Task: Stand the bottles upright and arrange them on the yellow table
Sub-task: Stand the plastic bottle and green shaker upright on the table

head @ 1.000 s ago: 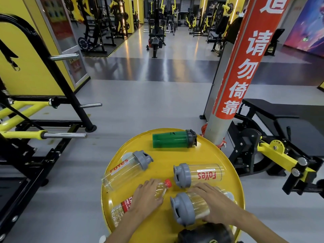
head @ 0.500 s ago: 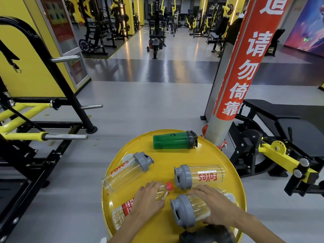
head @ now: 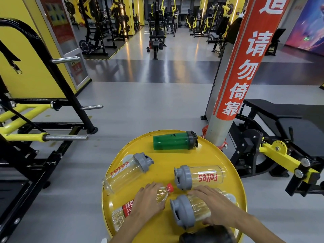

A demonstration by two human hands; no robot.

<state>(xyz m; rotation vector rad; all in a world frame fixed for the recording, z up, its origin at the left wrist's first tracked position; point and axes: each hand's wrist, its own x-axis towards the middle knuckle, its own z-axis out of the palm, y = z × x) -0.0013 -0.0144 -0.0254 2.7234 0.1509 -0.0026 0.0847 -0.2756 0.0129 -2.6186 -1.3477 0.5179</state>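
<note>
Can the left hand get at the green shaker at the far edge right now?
Probably not yet: the left hand rests on the red-capped bottle. Once it lets go, the path to the green shaker looks open.

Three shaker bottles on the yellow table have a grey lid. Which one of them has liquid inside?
The grey-lidded shaker nearest the person, under the right hand, holds yellowish liquid. The other two, marked "Foyes", look empty.

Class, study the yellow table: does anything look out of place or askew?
Every bottle in full view lies on its side: the green shaker, two clear Foyes shakers, the red-capped bottle under the left hand, and the shaker under the right hand.
</note>
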